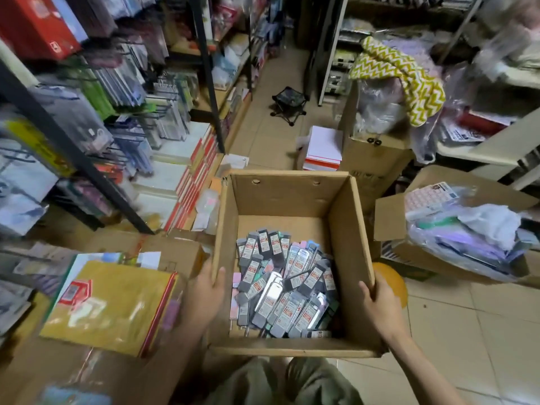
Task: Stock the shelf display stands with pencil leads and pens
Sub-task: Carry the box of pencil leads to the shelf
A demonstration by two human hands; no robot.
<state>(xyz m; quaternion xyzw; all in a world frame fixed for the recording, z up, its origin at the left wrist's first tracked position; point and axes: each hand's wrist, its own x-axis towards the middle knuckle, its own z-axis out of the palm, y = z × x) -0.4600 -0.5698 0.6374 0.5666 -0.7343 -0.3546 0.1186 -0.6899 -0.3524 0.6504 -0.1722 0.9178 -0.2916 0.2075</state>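
Both hands grasp the cardboard box (292, 197): left hand (204, 293) on its left wall, right hand (380, 302) on its right. Inside lie the pencil lead cases (286, 290), likely light, stiff, slippery; gripping both walls looks sensible.

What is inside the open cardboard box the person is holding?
The open brown cardboard box holds a loose heap of small grey pencil-lead cases with red labels, some with pastel ends. The far part of its floor is bare; whatever lies under the heap is covered.
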